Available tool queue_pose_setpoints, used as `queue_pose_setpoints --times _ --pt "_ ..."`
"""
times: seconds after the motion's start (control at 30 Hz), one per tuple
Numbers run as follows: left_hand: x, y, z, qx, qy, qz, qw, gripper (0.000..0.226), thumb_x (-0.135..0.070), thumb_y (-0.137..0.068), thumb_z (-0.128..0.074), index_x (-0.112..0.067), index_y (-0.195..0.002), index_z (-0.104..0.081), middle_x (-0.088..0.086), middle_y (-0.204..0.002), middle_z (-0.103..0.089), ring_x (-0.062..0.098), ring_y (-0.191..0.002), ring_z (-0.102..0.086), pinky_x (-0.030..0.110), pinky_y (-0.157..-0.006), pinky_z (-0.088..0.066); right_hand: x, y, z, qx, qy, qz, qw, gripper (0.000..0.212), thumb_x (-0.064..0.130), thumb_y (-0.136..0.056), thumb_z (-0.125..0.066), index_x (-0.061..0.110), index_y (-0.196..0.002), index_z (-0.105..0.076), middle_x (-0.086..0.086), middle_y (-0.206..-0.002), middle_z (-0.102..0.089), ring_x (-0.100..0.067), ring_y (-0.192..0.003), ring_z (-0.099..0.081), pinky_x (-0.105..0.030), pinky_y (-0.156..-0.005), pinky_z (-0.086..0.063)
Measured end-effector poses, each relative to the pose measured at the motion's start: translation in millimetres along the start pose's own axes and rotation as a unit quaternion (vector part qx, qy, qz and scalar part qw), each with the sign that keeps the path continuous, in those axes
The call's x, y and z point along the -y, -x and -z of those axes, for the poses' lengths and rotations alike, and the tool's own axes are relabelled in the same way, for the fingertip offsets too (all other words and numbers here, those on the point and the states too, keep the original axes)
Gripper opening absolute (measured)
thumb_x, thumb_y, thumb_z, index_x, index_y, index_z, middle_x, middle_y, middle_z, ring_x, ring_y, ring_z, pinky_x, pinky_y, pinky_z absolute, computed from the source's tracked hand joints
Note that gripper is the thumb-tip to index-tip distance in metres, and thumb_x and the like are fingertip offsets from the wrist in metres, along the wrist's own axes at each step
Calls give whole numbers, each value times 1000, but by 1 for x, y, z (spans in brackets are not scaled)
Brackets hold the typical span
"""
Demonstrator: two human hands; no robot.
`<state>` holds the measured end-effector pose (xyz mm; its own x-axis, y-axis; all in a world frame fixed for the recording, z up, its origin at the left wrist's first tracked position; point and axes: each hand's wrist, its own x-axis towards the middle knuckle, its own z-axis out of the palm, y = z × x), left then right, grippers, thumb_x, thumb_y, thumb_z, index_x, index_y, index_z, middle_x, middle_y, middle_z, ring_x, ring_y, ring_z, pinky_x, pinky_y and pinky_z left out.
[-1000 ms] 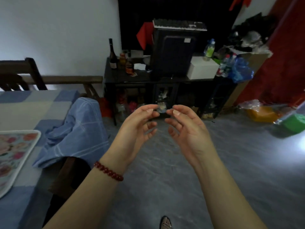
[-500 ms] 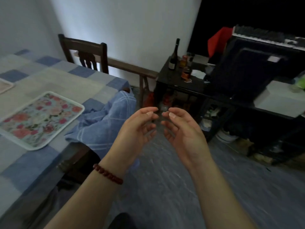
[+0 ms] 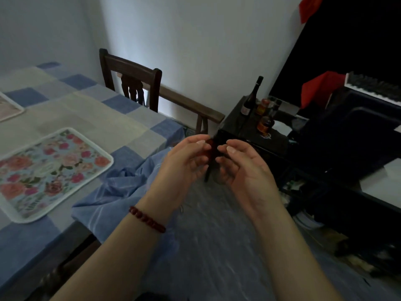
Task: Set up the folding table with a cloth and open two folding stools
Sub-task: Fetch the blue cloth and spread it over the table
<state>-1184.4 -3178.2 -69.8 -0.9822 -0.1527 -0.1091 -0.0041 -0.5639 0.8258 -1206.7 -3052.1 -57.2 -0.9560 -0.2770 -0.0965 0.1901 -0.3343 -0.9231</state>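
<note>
Left hand (image 3: 184, 164) and right hand (image 3: 243, 170): raised together over floor, fingers loosely curled, fingertips near, empty, seemingly idle beside clothed table (image 3: 91, 118).

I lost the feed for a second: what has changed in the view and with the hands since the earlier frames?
The view has swung left: the table with its checked cloth and floral tray now fills the left side, and the black cabinet has slid right. Nothing was picked up or let go. Left hand and right hand stay raised, empty, fingertips nearly meeting.
</note>
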Motion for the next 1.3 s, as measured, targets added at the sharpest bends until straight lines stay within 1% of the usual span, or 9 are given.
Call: queue_pose_setpoints --times 0.27,0.43,0.57,0.77,0.93,1.0,1.1,1.2,1.3 --pt "-30 -39 29 -45 -51 -47 997 18 -11 -90 -49 -21 -89 -64 -3 -76 -62 10 -74 -57 21 -67 -47 -10 -56 -33 91 118 21 989 18 8 -90 -54 22 -91 -66 -1 -96 -69 -13 -88 -66 -24 -73 -51" --pt "-44 -45 60 -149 -45 -63 986 19 -10 -90 -50 -21 -87 -65 -8 -69 -64 5 -64 -59 19 -64 -49 -25 -88 -56 151 167 -16 974 16 12 -89 -58 24 -91 -66 3 -95 -71 -16 -95 -67 -35 -87 -54" --pt "-55 -41 85 -250 -53 -81 963 20 -12 -89 -53 -25 -84 -68 -9 -74 -63 7 -68 -56 21 -67 -46 -37 -116 -84 231 159 -49 959 16 10 -89 -58 24 -88 -66 3 -95 -70 -11 -89 -66 -25 -79 -52" --pt "-59 -32 98 -372 -32 -122 920 20 -14 -89 -54 -26 -85 -70 -6 -79 -63 10 -73 -54 25 -74 -44 -51 -146 -118 390 168 -62 903 16 10 -89 -59 25 -87 -64 1 -94 -68 -14 -87 -62 -25 -78 -52" --pt "-44 -39 88 -410 -150 -129 890 12 -15 -91 -56 -18 -96 -66 -1 -84 -64 9 -75 -58 22 -73 -49 -63 -176 -110 450 230 -9 863 7 18 -88 -63 24 -88 -63 10 -85 -68 -4 -83 -64 -18 -71 -52" --pt "-29 -42 94 -433 -327 -115 832 9 -19 -91 -59 -17 -98 -63 0 -87 -64 9 -73 -60 23 -70 -52 -76 -188 -101 484 363 121 787 3 23 -89 -63 25 -90 -60 8 -92 -63 -7 -86 -60 -21 -75 -52" --pt "4 -41 104 -430 -590 28 682 10 -28 -88 -59 -25 -97 -59 -5 -96 -58 12 -83 -57 29 -77 -49 -100 -196 -86 568 469 187 650 8 25 -90 -59 23 -98 -59 4 -103 -57 -12 -95 -54 -28 -83 -49" --pt "39 -39 107 -432 -615 87 654 13 -33 -88 -55 -25 -97 -59 -4 -99 -57 16 -88 -55 31 -77 -47 -123 -199 -74 614 492 173 592 10 28 -91 -56 24 -99 -59 4 -107 -57 -13 -100 -52 -29 -87 -46" --pt "71 -36 117 -430 -663 145 595 46 -56 -85 -31 -25 -101 -61 -3 -102 -59 19 -95 -55 35 -81 -46 -150 -204 -58 622 527 170 554 18 36 -94 -47 25 -101 -59 4 -109 -59 -17 -99 -55 -37 -87 -47"
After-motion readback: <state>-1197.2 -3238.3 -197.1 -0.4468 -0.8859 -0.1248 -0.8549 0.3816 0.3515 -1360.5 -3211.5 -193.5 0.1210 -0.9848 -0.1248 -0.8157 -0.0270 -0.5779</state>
